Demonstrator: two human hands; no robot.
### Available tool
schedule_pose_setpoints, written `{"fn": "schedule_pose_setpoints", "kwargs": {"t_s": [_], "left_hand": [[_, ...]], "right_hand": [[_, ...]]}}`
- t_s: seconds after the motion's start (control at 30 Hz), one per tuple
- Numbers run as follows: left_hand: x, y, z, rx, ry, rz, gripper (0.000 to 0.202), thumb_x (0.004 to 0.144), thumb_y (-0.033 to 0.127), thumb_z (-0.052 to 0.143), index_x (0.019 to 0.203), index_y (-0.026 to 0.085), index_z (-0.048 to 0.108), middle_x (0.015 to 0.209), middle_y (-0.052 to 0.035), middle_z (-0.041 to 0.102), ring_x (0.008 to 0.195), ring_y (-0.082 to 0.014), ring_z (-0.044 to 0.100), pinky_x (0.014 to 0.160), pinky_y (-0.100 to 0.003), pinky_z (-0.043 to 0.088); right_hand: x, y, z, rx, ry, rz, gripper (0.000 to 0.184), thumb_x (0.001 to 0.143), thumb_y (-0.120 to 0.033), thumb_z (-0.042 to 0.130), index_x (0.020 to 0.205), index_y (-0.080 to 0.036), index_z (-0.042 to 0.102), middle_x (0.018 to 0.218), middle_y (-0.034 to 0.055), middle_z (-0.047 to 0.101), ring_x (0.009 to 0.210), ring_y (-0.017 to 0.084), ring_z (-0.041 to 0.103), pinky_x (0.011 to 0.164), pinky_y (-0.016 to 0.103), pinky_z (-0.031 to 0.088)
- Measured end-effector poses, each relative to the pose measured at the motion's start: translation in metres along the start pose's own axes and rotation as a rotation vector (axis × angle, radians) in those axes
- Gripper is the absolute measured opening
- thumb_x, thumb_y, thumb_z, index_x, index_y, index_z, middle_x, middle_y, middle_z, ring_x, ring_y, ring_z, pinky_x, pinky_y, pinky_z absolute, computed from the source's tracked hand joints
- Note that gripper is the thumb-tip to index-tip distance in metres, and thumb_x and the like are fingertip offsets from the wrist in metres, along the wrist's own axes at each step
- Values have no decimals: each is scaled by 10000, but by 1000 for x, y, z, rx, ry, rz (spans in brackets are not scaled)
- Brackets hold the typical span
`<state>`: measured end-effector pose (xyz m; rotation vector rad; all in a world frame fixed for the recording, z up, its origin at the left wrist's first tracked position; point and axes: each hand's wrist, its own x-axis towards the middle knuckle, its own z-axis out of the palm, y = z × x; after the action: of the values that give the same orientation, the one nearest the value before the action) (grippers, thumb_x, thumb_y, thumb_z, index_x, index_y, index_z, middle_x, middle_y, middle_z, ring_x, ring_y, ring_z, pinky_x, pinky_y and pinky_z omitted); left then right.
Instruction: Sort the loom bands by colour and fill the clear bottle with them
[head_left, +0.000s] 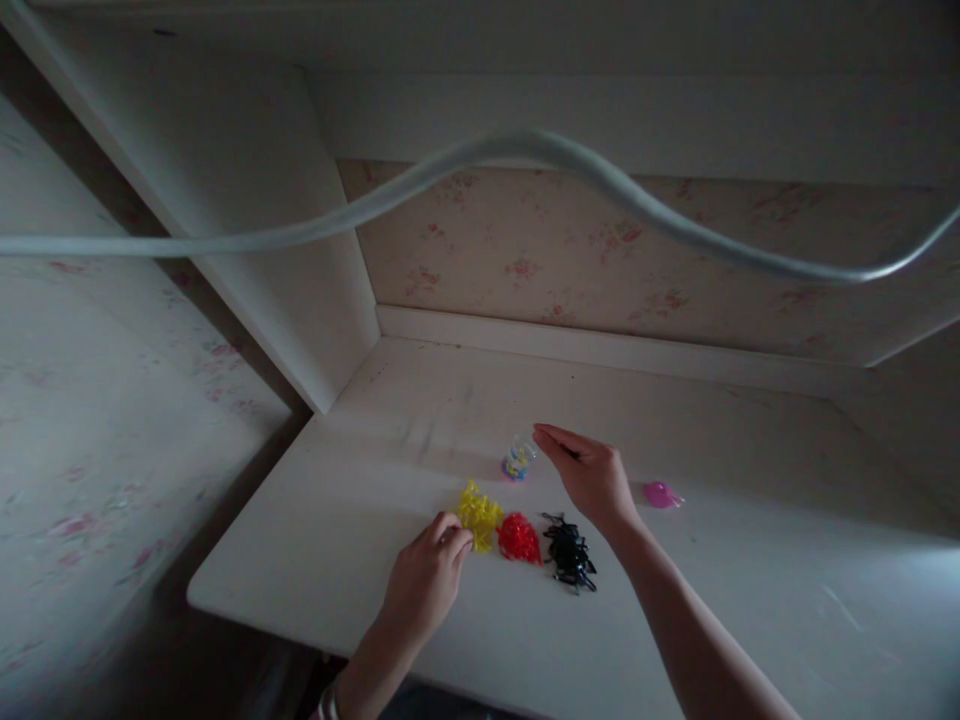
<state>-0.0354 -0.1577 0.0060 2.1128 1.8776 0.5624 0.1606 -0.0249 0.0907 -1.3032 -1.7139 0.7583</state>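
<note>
Three small heaps of plastic bits lie in a row on the white desk point(750, 600): a yellow pile point(478, 512), a red pile point(518, 538) and a black pile point(568, 550). My left hand point(427, 580) rests on the desk with its fingers curled, the fingertips touching the yellow pile's left edge. My right hand point(589, 475) hovers behind the black pile, fingers pinched together and pointing left toward a small clear container point(518, 460) holding coloured bits. What the pinch holds, if anything, is too small to see.
A pink lid-like object point(661, 494) lies on the desk right of my right hand. A white shelf side panel point(247, 230) rises at the left, a floral wall point(570, 250) at the back. A pale cable point(525, 150) crosses the view close to the camera.
</note>
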Motion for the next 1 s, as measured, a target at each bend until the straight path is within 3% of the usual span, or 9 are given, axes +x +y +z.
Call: {"fn": "schedule_pose_setpoints", "kwargs": {"t_s": [0.23, 0.43, 0.63, 0.73, 0.83, 1.0], "left_hand": [[1, -1, -3, -25, -40, -13, 192, 892, 157, 412, 953, 245, 571, 967, -19, 584, 806, -142, 605, 730, -250, 480], [0, -1, -2, -25, -1, -33, 198, 896, 173, 412, 1013, 244, 555, 1029, -29, 559, 785, -121, 613, 735, -239, 502], [-3, -7, -2, 28, 52, -95, 181, 904, 208, 403, 1001, 225, 555, 1034, -40, 551, 755, -120, 621, 699, -240, 512], [-4, -11, -1, 30, 24, -91, 176, 907, 203, 400, 931, 216, 573, 982, -32, 562, 747, -121, 618, 697, -242, 503], [-2, -13, -2, 27, 10, -94, 193, 911, 204, 391, 884, 206, 582, 941, -30, 575, 730, -122, 614, 683, -241, 495], [2, -13, -11, -67, 36, -90, 201, 911, 234, 395, 907, 212, 594, 930, -32, 622, 800, -139, 621, 730, -243, 483]], "right_hand": [[0, 7, 6, -11, -59, 13, 285, 798, -426, 587, 968, -240, 723, 969, 18, 715, 911, 202, 668, 835, 309, 522], [-1, 13, 8, -32, -99, 13, 306, 802, -427, 587, 1019, -246, 706, 1000, 8, 703, 921, 196, 665, 828, 274, 521], [-5, 5, 0, -21, 6, -28, 305, 821, -411, 568, 1001, -214, 715, 987, 28, 712, 904, 187, 667, 813, 253, 507], [-20, 1, -5, -60, 36, -37, 296, 839, -401, 549, 945, -188, 724, 861, 28, 728, 753, 155, 671, 671, 207, 500], [-47, 0, -1, -110, -61, -55, 295, 868, -380, 509, 894, -173, 718, 715, 21, 703, 587, 113, 615, 541, 178, 438], [-97, 5, 23, -326, -274, -152, 274, 910, -305, 439, 913, -228, 702, 800, 25, 714, 656, 117, 640, 605, 181, 403]]}}
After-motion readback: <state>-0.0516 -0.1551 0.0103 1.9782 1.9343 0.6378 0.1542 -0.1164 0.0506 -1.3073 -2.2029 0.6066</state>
